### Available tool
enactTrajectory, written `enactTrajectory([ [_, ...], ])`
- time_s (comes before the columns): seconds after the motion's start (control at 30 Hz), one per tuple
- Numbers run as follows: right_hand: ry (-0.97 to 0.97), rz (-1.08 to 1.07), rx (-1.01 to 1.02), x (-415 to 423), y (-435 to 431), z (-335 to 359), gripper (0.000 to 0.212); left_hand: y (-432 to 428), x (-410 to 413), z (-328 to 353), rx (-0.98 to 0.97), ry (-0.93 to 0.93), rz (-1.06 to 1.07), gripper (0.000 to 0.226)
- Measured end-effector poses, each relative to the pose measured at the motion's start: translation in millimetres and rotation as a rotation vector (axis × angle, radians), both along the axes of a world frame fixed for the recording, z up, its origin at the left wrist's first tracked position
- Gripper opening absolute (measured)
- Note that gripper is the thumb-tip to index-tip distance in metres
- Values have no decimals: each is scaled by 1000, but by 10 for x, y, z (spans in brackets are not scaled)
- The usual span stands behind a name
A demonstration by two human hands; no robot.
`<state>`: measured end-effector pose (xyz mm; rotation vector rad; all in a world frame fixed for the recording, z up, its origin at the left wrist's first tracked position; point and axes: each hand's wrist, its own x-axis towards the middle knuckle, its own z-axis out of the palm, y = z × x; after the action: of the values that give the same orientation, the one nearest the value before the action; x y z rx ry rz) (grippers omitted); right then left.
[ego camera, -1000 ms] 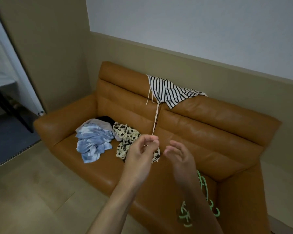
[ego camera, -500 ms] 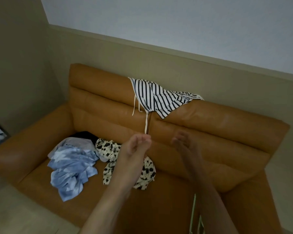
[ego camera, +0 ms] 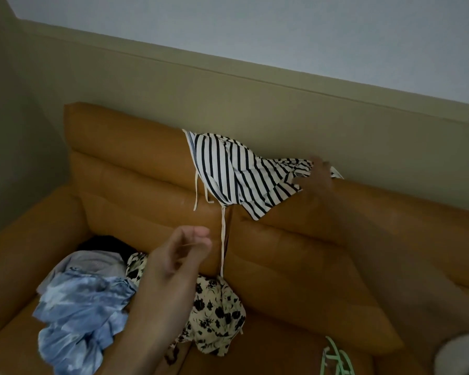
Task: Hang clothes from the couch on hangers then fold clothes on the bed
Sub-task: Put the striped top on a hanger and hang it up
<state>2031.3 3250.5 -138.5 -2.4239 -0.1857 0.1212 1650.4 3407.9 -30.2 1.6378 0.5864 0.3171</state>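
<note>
Our left hand (ego camera: 179, 255) and left forearm (ego camera: 144, 328) are bare from fingertips to the frame's edge. Our right hand (ego camera: 318, 175) and right arm (ego camera: 390, 253) are bare too, smeared by blur. A pale patch (ego camera: 460, 355) shows by the right arm; we cannot tell whether it is clothing.

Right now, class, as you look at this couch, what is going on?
A person faces the tan couch. The right hand reaches the striped top draped on the backrest; blur hides whether it grips. The left hand hovers, fingers loosely curled, nothing visibly held. A blue garment and a floral garment lie on the seat, green hangers nearby.
</note>
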Motion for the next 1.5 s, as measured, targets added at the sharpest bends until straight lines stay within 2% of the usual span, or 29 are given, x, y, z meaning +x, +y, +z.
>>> enactTrajectory([
  [0.13,43,71,-299,751,60,-376,110,262,234,-186,-50,62,74,28],
  [0.27,107,125,-423,1133,149,-695,114,342,335,-401,-89,106,146,45],
  [0.33,127,166,-472,1269,147,-877,109,326,390,-477,-94,125,144,45],
  [0.4,64,182,-470,1246,168,-957,84,294,439,-532,-105,130,132,40],
  [0.47,-60,153,-392,1111,202,-893,55,247,487,-580,-95,139,122,38],
  [0.5,-89,159,-345,1055,210,-843,49,211,516,-589,-87,144,112,37],
  [0.63,-8,227,-44,623,250,-472,47,80,668,-643,-92,162,39,3],
  [0.7,2,303,119,248,299,-227,38,17,761,-668,-81,154,-17,7],
  [0.73,-24,352,166,32,330,-94,25,-25,816,-642,-52,148,-49,7],
  [0.77,-49,409,195,-194,353,49,11,-70,870,-597,-11,145,-90,11],
  [0.87,-86,536,287,-839,402,488,32,-107,1016,-478,97,85,-210,49],
  [0.97,-88,572,414,-1387,386,962,34,-77,1173,-409,263,-29,-253,96],
  [1.0,-79,545,468,-1531,368,1108,32,-90,1196,-356,332,-67,-244,96],
  [1.13,20,394,701,-1880,208,1504,17,-33,1302,-86,494,-298,-244,32],
  [1.17,51,371,738,-1942,144,1559,17,-12,1326,2,487,-315,-265,26],
  [1.27,106,335,790,-2160,-49,1670,42,-9,1306,233,376,-331,-322,19],
  [1.37,81,295,636,-2377,-201,1682,58,-126,1161,380,214,-327,-375,21],
  [1.43,101,316,523,-2482,-230,1660,51,-212,1075,404,48,-279,-377,31],
  [1.5,111,329,503,-2591,-224,1658,38,-257,1020,421,-142,-208,-348,34],
])
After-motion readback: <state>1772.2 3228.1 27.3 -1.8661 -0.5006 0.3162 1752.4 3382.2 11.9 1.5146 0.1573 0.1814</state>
